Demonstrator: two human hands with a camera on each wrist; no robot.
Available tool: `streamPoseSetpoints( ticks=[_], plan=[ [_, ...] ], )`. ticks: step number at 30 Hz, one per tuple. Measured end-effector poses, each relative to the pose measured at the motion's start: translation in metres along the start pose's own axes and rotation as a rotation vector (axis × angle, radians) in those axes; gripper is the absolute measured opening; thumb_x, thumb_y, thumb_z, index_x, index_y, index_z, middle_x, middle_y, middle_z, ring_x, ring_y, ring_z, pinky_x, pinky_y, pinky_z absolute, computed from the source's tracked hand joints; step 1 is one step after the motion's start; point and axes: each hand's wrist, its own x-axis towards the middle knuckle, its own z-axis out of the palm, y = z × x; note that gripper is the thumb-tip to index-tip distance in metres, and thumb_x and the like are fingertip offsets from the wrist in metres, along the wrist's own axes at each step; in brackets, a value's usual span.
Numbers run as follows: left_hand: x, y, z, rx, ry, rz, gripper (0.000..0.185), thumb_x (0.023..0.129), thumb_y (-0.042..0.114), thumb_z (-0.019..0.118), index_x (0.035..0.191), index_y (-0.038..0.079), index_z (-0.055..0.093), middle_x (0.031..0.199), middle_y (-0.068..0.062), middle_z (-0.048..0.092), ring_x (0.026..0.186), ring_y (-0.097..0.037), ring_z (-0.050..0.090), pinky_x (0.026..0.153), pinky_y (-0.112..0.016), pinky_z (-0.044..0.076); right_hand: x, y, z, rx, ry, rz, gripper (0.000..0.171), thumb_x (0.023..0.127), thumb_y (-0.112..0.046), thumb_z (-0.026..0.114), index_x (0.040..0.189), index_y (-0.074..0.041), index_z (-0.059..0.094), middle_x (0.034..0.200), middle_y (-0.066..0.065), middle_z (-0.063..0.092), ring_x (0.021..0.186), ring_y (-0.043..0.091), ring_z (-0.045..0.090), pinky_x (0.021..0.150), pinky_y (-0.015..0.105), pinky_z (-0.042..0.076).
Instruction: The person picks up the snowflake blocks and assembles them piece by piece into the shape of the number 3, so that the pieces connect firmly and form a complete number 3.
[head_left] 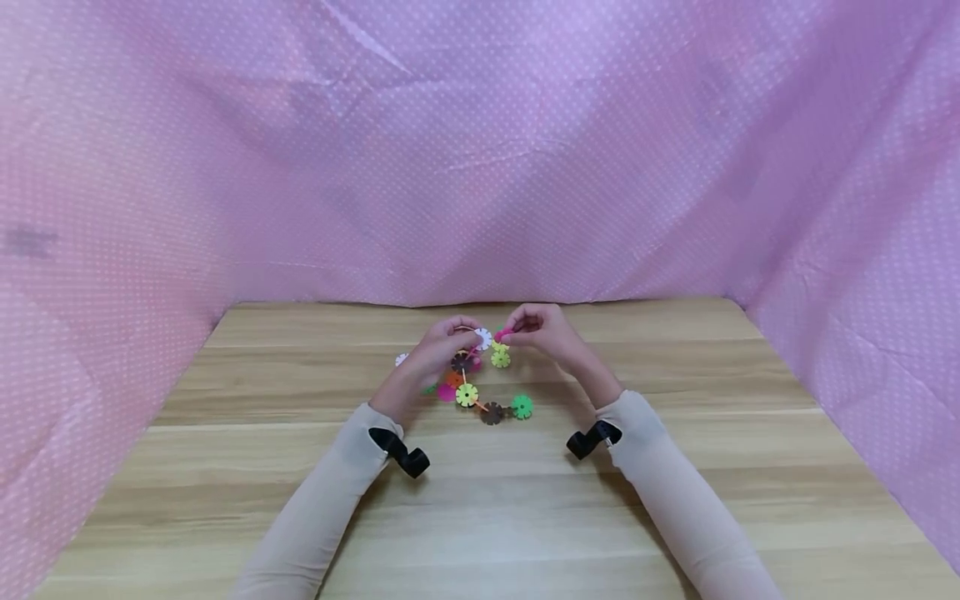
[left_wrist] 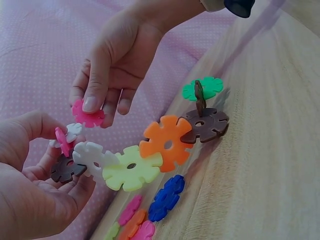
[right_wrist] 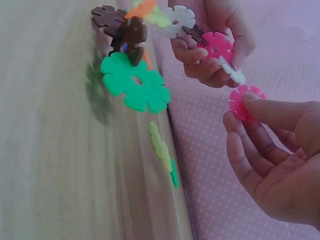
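Nearest me, my sleeves run up the wooden table [head_left: 675,467], a black wrist camera on each. Just ahead, the tail of the snowflake-disc chain [left_wrist: 150,155] rests on the wood: a green disc [left_wrist: 202,88] slotted onto a brown disc [left_wrist: 206,123], then orange [left_wrist: 166,141] and yellow-green [left_wrist: 131,167], rising off the table toward my left hand. Loose discs lie beneath it; a blue disc [left_wrist: 166,197] is plain to see.

My left hand [head_left: 438,354] has fingers and thumb curled round the raised end of the chain, cradling a white disc [left_wrist: 92,156], a dark brown one and a small pink one at the tip. My right hand [head_left: 546,332] pinches a single pink disc [right_wrist: 245,101] by its edge, thumb on one face and fingers on the other, held just beside the chain's tip but not touching it.

These read as light, stiff plastic, thin and a bit slick. The slotted joints could pop apart, I reckon, so it's best to grip close to the joint, by the rims.

Beyond the table's far edge hangs the pink dotted cloth [head_left: 480,167].
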Motion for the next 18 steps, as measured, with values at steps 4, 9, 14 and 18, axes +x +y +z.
streamPoseSetpoints(
  ticks=[4, 9, 14, 18],
  plan=[
    [-0.0021, -0.0017, 0.0001, 0.002, -0.008, 0.003, 0.018, 0.098, 0.004, 0.058, 0.116, 0.005, 0.058, 0.090, -0.002, 0.062, 0.072, -0.012, 0.061, 0.064, -0.020, 0.055, -0.0030, 0.0018, 0.0028, -0.008, 0.001, -0.041, 0.017, 0.084, 0.007, 0.076, 0.098, 0.010, 0.067, 0.089, 0.012, 0.073, 0.077, 0.011, 0.067, 0.074, 0.024, 0.060],
    [-0.0033, 0.0000, -0.0011, 0.024, -0.040, 0.041, 0.017, 0.100, 0.005, 0.057, 0.117, 0.004, 0.057, 0.091, -0.001, 0.062, 0.073, -0.012, 0.061, 0.064, -0.019, 0.055, -0.0042, -0.0010, 0.0052, -0.028, 0.033, -0.073, 0.014, 0.083, 0.008, 0.076, 0.096, 0.009, 0.069, 0.088, 0.013, 0.073, 0.078, 0.012, 0.067, 0.073, 0.023, 0.060],
    [-0.0038, 0.0023, -0.0001, 0.019, -0.045, 0.048, 0.017, 0.099, 0.005, 0.056, 0.116, 0.005, 0.056, 0.092, -0.002, 0.062, 0.074, -0.013, 0.062, 0.064, -0.020, 0.055, -0.0052, -0.0026, 0.0072, -0.069, 0.061, -0.093, 0.014, 0.083, 0.007, 0.077, 0.096, 0.009, 0.071, 0.091, 0.015, 0.074, 0.081, 0.014, 0.067, 0.075, 0.023, 0.059],
    [-0.0032, 0.0032, 0.0007, 0.010, -0.037, 0.039, 0.017, 0.099, 0.005, 0.056, 0.116, 0.005, 0.056, 0.094, -0.002, 0.062, 0.076, -0.013, 0.062, 0.067, -0.021, 0.055, -0.0060, -0.0024, 0.0083, -0.104, 0.083, -0.105, 0.014, 0.083, 0.006, 0.078, 0.096, 0.007, 0.073, 0.096, 0.022, 0.074, 0.083, 0.015, 0.066, 0.075, 0.022, 0.058]
  ],
)
